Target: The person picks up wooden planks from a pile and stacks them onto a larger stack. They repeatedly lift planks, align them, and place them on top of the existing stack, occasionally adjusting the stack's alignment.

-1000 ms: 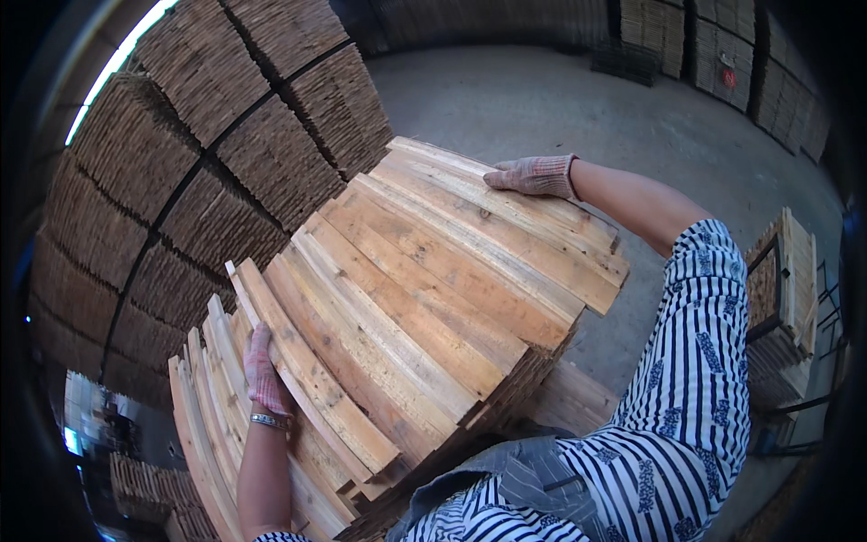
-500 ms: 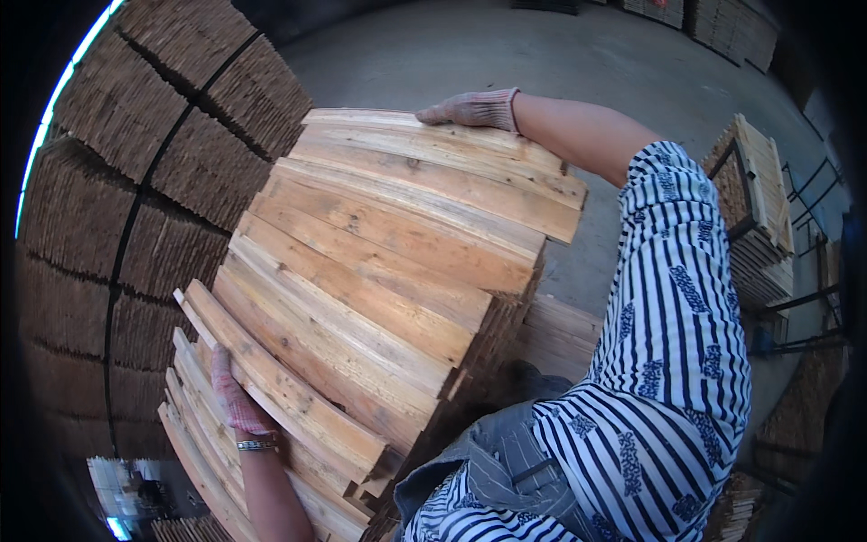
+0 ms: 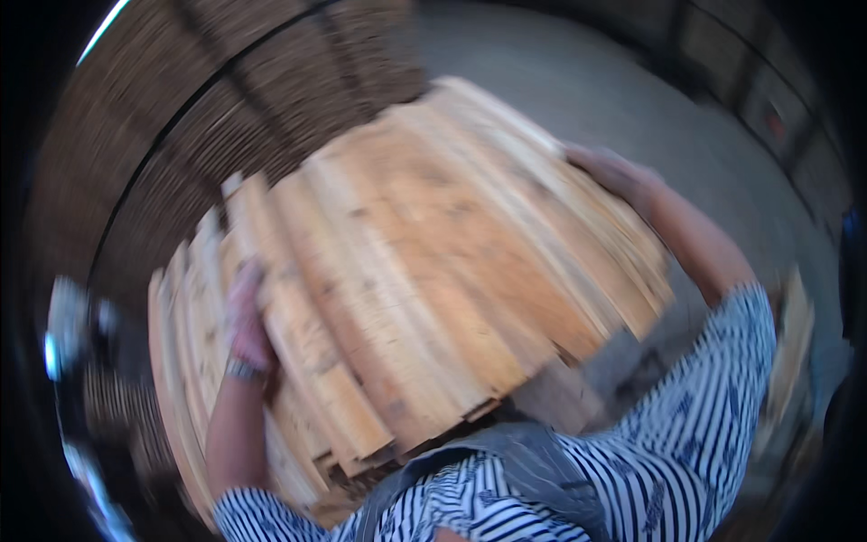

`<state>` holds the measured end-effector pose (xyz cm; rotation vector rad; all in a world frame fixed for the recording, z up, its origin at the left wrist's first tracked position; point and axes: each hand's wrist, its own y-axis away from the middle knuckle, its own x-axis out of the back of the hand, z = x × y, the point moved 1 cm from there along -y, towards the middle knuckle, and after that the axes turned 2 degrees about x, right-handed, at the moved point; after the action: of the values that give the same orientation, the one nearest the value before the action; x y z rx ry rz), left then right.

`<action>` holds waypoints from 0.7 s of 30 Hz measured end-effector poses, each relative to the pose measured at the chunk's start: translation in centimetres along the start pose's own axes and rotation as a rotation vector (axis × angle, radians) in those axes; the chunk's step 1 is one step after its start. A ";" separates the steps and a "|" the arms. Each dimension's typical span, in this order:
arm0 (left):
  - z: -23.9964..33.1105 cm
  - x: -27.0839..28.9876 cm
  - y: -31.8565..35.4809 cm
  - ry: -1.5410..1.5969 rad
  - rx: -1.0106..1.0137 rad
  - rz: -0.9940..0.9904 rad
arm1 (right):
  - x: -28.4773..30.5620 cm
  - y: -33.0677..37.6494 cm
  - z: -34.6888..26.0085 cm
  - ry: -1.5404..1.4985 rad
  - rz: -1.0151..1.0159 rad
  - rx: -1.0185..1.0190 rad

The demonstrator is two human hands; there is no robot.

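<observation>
A thick bundle of light wooden slats point(image 3: 433, 271) fills the middle of the blurred view, held against my chest. My left hand point(image 3: 246, 316), in a pinkish glove with a wristband, presses on the bundle's near left side. My right hand point(image 3: 614, 172) grips the far right end of the slats, arm stretched out in a striped sleeve. The underside of the bundle is hidden.
Tall bound stacks of slats point(image 3: 226, 117) rise at the left and behind the bundle. Grey concrete floor point(image 3: 650, 99) lies at the upper right. A blurred wooden stack point(image 3: 795, 343) stands at the right edge.
The view has swung and blurred. The bundle has tilted and shifted right in the picture, and both hands have stayed on it.
</observation>
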<state>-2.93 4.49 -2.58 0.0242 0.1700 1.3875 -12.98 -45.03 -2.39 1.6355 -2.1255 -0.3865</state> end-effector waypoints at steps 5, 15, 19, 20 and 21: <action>-1.9 -0.1 -1.6 -0.019 -0.041 0.039 | 0.8 2.5 2.6 0.603 0.204 0.475; -1.4 1.6 -3.1 -0.027 -0.080 0.111 | -20.4 4.3 -2.8 0.770 -0.130 0.998; -0.7 -1.9 -0.3 0.265 0.098 0.051 | -31.1 5.1 -1.9 0.632 -0.194 0.980; -0.5 -2.0 0.7 0.376 0.133 0.051 | -31.6 6.0 -2.0 0.577 -0.231 0.932; 0.4 -1.9 2.4 0.332 0.185 0.111 | -31.9 7.6 -2.3 0.524 -0.265 0.868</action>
<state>-5.58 3.09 -1.67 -0.0441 0.5811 1.4758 -11.50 -12.23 -2.06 2.1428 -1.7372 0.9295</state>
